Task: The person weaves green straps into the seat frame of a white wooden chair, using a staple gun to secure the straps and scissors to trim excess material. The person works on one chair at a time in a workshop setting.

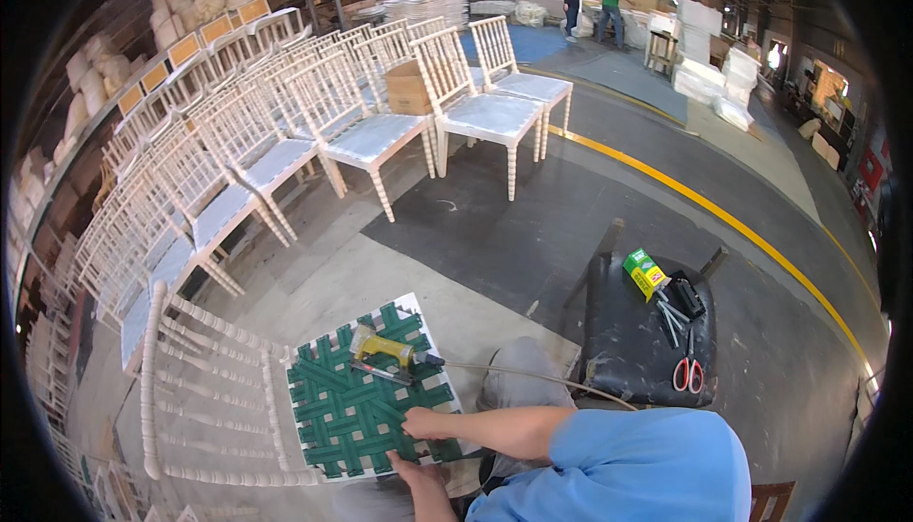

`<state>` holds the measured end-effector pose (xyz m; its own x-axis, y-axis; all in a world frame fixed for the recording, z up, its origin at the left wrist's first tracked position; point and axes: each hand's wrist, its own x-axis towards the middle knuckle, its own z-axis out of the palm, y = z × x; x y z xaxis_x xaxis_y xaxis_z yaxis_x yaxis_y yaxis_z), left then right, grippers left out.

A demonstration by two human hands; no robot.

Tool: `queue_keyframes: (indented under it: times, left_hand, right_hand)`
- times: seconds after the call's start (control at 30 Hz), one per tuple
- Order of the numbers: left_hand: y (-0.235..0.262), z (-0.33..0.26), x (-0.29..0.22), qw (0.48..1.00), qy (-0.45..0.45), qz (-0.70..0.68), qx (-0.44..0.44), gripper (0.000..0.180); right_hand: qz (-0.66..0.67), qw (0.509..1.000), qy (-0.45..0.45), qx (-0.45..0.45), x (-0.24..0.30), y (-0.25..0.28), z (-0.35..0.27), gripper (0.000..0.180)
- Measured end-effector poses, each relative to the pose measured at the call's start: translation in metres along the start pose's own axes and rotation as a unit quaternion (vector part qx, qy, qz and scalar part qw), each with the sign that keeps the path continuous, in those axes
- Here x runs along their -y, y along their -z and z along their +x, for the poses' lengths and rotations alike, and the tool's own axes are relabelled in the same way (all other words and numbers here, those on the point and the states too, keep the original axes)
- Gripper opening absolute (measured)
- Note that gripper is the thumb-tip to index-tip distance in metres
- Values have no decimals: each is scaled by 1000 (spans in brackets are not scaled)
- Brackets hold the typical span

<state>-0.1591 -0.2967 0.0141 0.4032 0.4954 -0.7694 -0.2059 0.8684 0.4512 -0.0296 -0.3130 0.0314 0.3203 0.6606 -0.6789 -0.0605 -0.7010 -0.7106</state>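
straps, green and woven, cover the chair seat right at the grip; right hand is curled in against them and left hand sits just beside it at the near edge, but can't tell if either is pinching one. if the hold is loose, a strap could slip slack and leave a sag. staple gun lies unheld on them beyond the right hand, hose trailing off to the grip's right, so forearm or knee snagging it could drag both off.
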Motion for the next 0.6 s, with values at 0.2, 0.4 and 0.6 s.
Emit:
queue_keyframes:
  times: [0.2,0.4,0.6]
  left_hand:
    - [10,23,-24,995,-65,-21,68,77]
    - [26,48,-26,970,-231,-71,-5,93]
    - [-24,65,8,975,-128,2,-181,97]
  right_hand:
    - [3,999,-14,46,29,-22,70,31]
    - [27,998,52,-26,27,-56,93,42]
    - [-144,978,107,-108,-24,-16,76,39]
